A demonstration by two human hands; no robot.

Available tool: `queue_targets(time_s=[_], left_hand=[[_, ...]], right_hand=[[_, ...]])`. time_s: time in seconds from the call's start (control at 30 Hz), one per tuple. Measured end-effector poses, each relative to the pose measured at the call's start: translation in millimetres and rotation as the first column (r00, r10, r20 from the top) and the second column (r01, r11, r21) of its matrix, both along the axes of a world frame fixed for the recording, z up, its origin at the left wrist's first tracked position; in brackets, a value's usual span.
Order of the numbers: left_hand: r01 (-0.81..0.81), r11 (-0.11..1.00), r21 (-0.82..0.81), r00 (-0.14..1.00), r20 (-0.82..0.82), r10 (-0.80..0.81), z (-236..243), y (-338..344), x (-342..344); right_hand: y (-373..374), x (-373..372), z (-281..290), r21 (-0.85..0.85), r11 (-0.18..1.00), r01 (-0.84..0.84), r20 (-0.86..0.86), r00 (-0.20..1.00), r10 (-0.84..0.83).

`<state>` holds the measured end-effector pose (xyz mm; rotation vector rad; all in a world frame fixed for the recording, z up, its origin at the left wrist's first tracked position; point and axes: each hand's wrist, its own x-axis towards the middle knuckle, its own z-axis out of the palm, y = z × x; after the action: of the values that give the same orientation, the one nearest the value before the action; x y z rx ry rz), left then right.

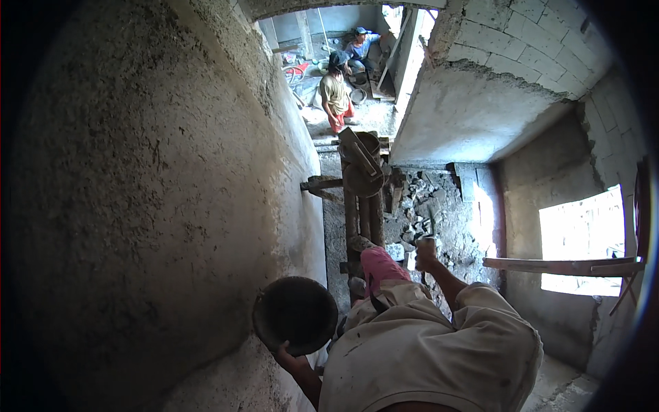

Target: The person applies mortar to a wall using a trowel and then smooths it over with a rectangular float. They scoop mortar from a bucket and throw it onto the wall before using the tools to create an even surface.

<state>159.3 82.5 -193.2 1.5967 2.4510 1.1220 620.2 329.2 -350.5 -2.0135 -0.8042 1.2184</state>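
My left hand grips the rim of a round black bucket, which hangs tilted at my left side beside the plastered wall. Its dark opening faces up, and I cannot make out what is inside. My right hand is held out ahead on the right with its fingers curled closed; whether anything is in it is hidden. Farther forward, another dark bucket stands on the wooden scaffold, with a long wooden plastering float lying across its top.
Rough plastered wall rises close on my left. Broken rubble lies below, right of the scaffold. A wooden beam crosses near the bright window. Two people, one standing and one crouching, are beyond the opening.
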Motion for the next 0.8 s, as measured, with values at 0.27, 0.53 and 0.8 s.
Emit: queue_targets(time_s=[0.27,0.53,0.8], left_hand=[[-0.241,0.969,0.055,0.703,0.698,0.135,-31,51,32],[-0.018,0.999,-0.035,0.997,-0.071,0.016,-23,41,17],[-0.586,0.785,-0.203,0.524,0.644,0.558,-5,175,50]], right_hand=[[-75,156,-70,-0.11,0.871,0.479,0.317,0.847,-0.426],[11,-23,29,-0.275,0.899,0.341,-0.262,0.873,-0.411],[104,14,-50,0.036,0.954,-0.297,0.029,0.955,0.296]])
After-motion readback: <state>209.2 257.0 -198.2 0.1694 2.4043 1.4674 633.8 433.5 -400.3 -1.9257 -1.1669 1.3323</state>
